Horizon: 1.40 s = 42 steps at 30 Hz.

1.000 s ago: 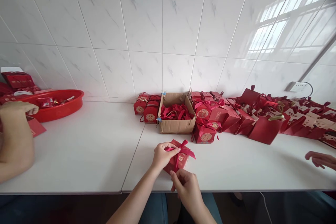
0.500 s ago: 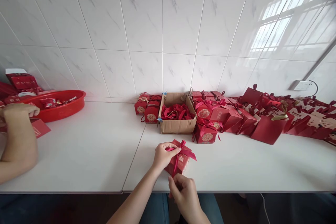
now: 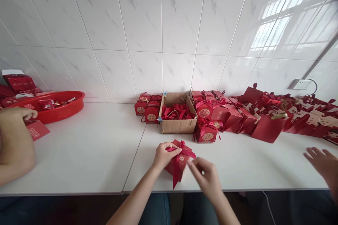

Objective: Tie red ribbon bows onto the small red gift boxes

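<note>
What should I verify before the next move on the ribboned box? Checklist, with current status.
1. Red box resting on the table: ok.
2. Left hand pinching the ribbon at the bow: ok.
3. Right hand gripping ribbon: cannot tell; it's blurred, beside the box.
4. Front tail held: not ok; it hangs free down the box.
5. Knot tight: cannot tell; fingers cover part of it.
6. Co-worker's hand at far right clear of the box: ok.

Probably a shared workroom: tiled wall point(image 3: 145, 17), long white table point(image 3: 87, 147), massed red gift boxes point(image 3: 231, 119), another person's arm point(image 3: 17, 144).
</note>
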Available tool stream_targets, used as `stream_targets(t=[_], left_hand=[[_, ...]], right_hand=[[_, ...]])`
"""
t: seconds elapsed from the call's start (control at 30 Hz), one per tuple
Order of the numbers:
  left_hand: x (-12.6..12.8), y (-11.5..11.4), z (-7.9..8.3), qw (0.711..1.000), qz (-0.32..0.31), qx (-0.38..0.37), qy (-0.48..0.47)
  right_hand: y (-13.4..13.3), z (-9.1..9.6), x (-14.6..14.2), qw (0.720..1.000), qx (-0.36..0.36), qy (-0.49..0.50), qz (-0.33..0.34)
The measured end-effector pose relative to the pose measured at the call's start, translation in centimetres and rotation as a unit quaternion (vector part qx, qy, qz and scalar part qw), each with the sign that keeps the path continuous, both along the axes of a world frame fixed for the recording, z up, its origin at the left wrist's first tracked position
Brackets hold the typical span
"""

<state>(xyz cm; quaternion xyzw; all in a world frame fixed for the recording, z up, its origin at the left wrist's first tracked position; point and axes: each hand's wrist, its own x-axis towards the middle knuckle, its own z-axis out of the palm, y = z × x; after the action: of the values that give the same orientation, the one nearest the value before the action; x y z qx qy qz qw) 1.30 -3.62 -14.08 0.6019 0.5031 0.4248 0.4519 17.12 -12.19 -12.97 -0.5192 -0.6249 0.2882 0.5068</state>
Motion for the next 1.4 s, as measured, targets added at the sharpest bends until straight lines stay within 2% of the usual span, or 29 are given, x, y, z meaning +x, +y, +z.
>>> stream_targets(t=[0.03, 0.1, 0.2, 0.27, 0.4, 0.5, 0.6, 0.77, 1.0, 1.1, 1.23, 1.4], left_hand=[[0.0, 0.0, 0.1, 1.0, -0.005, -0.002, -0.004], [0.1, 0.1, 0.1, 1.0, -0.017, -0.006, -0.017], [0.1, 0.2, 0.0, 0.999, -0.03, -0.003, -0.034], [0.1, 0.2, -0.1, 0.999, -0.031, -0.001, -0.037], [0.0, 0.3, -0.3, 0.999, -0.03, -0.009, -0.03], [0.0, 0.2, -0.3, 1.0, -0.028, 0.007, -0.012], [0.0, 0.1, -0.2, 0.999, -0.018, 0.036, 0.018], [-0.1, -0.1, 0.2, 0.999, -0.037, 0.025, 0.006], [-0.1, -0.1, 0.5, 0.998, -0.047, 0.029, 0.007], [-0.2, -0.2, 0.5, 0.998, -0.052, 0.036, 0.001], [-0.3, -0.1, 0.6, 0.998, -0.057, 0.03, 0.001], [-0.4, -0.2, 0.6, 0.998, -0.062, 0.033, -0.005]], right_hand=[[1.2, 0.3, 0.7, 1.0, 0.014, 0.0, -0.023], [3.7, 0.5, 1.7, 0.999, 0.014, -0.01, -0.029], [6.7, -0.1, 2.1, 0.999, -0.029, -0.02, 0.013], [7.4, -0.6, 2.2, 0.998, -0.053, -0.016, 0.033], [6.3, -1.1, 2.9, 0.994, -0.099, -0.041, -0.009], [4.9, -1.2, 3.7, 0.984, -0.159, -0.047, 0.06], [4.1, -1.4, 3.8, 0.976, -0.171, 0.036, 0.127], [3.7, -2.1, 3.5, 0.968, -0.16, 0.158, 0.115], [3.3, -3.0, 4.4, 0.957, -0.169, 0.209, 0.114], [3.1, -3.0, 5.2, 0.963, -0.175, 0.18, 0.102], [3.4, -1.9, 5.9, 0.98, -0.163, 0.105, 0.045], [5.3, -0.2, 4.8, 0.989, -0.124, 0.081, 0.022]])
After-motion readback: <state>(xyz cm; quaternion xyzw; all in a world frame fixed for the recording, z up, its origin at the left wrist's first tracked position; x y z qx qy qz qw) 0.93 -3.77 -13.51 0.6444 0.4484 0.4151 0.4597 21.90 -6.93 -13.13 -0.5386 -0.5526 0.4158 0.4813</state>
